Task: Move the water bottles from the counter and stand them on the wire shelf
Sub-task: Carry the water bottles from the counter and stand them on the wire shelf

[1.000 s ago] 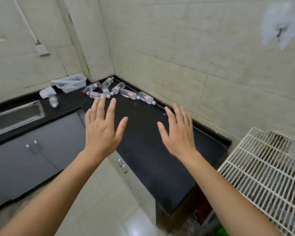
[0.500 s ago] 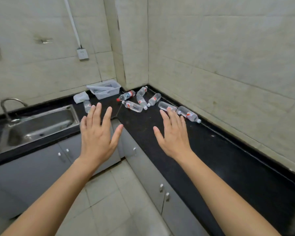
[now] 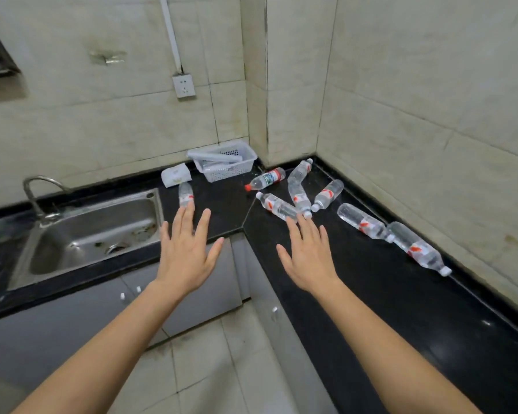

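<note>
reaching in, nothing picked up yet

both my left hand [image 3: 189, 252] and right hand [image 3: 307, 255] are spread wide and empty; water bottles [image 3: 296, 191] lie toppled in the counter's [image 3: 371, 288] back corner; next i grip one.

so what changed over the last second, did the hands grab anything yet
Nothing grabbed. The view swung left, away from the wire shelf, which is now out of frame, and closer to the bottles in the counter corner; the sink came into view. Both the left hand and right hand stayed open, fingers spread, empty. The bottles lie as before.
</note>
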Available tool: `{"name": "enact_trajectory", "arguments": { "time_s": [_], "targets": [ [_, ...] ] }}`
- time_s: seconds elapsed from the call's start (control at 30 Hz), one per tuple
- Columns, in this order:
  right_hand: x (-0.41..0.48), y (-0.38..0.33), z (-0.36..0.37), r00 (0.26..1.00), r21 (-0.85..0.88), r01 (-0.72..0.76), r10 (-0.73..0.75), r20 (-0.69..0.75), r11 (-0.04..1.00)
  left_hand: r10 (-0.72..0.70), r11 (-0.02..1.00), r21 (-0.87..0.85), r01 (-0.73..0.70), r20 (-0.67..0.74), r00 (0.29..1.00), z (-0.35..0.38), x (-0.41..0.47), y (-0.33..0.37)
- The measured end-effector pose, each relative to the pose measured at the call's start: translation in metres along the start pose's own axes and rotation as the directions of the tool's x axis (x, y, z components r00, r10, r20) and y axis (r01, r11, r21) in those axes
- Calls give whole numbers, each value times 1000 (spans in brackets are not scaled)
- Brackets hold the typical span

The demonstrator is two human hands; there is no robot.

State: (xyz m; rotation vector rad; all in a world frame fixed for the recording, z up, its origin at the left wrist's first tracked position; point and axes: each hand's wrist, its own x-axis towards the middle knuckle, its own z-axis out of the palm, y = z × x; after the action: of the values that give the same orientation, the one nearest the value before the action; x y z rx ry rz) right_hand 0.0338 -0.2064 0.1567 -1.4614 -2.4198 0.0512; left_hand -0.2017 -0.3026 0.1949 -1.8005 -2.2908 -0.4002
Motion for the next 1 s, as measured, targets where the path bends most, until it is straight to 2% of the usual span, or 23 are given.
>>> {"name": "enact_trajectory", "arguments": {
  "time_s": [0.17,0.37,0.53,0.67,0.73,0.93,1.0],
  "targets": [
    [96,14,27,995,-9,10,-9,98,1000,-50,999,9,49,93,994,30,83,-16],
    [176,20,60,979,-34,30,-22,202,999,-96,995,9,96,142,985,74,148,-56],
    [260,26,113,963,-18,-43,46,266,999,-198,980,21,200,273,941,149,226,-100],
    [330,35,166,941,-26,-112,115,320,993,-254,963,36,266,437,863,223,296,-135],
    [357,40,195,915,-61,-155,167,367,986,-302,943,40,330,521,798,258,324,-152],
    [387,62,267,716,-263,-227,344,607,938,-501,776,28,630,634,589,330,364,-193],
    [387,72,278,701,-315,-220,375,607,923,-523,746,56,664,666,532,345,367,-200]
  ]
}}
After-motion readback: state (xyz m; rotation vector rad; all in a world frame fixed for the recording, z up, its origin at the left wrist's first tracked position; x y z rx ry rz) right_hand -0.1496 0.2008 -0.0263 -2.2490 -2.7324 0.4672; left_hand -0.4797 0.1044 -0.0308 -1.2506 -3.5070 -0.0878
